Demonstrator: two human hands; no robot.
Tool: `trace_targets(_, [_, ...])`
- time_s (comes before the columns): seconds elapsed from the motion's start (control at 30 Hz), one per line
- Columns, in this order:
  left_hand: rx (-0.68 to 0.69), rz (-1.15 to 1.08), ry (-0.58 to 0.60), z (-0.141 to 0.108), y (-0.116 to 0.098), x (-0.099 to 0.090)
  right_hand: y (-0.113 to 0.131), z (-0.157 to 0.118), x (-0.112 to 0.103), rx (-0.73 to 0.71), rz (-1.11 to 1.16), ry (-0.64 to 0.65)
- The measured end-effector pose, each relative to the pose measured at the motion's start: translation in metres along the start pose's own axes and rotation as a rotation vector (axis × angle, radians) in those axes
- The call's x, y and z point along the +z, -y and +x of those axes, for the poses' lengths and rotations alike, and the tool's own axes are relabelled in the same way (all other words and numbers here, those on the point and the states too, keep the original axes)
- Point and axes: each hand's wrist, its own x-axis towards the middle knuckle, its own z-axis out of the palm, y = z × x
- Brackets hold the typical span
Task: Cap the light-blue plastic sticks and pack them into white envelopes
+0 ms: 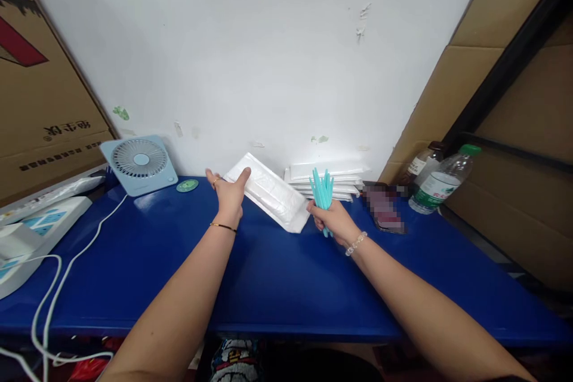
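A flat white plastic packet (pixel 273 194) is tilted above the blue table, its left end in the grip of my left hand (pixel 229 194). The thumb lies over the packet's upper face; the fingers under it are mostly hidden. My right hand (pixel 333 219) is closed round a bunch of thin turquoise sticks (pixel 322 188) that point upward. Its fingertips are close to the packet's lower right corner; whether they touch it I cannot tell. Behind the right hand, a stack of similar white packets (pixel 326 172) lies against the wall.
The blue table (pixel 308 292) meets a white wall. On the left are a light blue fan (pixel 142 161), a green round disc (pixel 187 185), and a white power strip (pixel 58 221) with cables. A blurred phone (pixel 385 209) and two bottles (pixel 441 185) stand right, by cardboard (pixel 474 54).
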Motion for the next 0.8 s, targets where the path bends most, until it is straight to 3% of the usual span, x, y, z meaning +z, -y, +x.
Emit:
trace_targets(0.07, [0.328,0.317,0.056,-0.002,-0.008,-0.007,0.002,0.001,-0.009,0.021,-0.080,0.021])
trace_targets(0.1, [0.466,0.460,0.169,-0.002,-0.010,-0.009,0.003,0.002,-0.013,0.015,-0.148,0.028])
trace_targets(0.17, [0.653,0.716,0.530,-0.002,-0.007,-0.011,0.005,0.003,-0.021,-0.055,-0.317,0.047])
trace_targets(0.23, [0.716,0.922,0.893,-0.002,0.004,-0.008,0.006,0.005,-0.025,-0.183,-0.480,0.108])
trace_targets(0.3, [0.673,1.053,1.092,0.000,0.020,-0.004,0.005,0.005,-0.026,-0.287,-0.632,0.195])
trace_targets(0.4, [0.566,1.123,1.193,0.004,0.038,0.000,0.005,0.004,-0.030,-0.271,-0.979,0.277])
trace_targets(0.53, [0.537,1.156,1.214,0.008,0.038,-0.001,0.005,0.001,-0.043,-0.151,-1.453,0.300])
trace_targets(0.67, [0.565,1.215,1.153,0.007,0.030,-0.002,0.007,0.001,-0.053,-0.119,-1.654,0.323])
trace_targets(0.8, [0.579,1.181,1.213,0.005,0.035,0.001,0.006,0.001,-0.049,-0.138,-1.771,0.358])
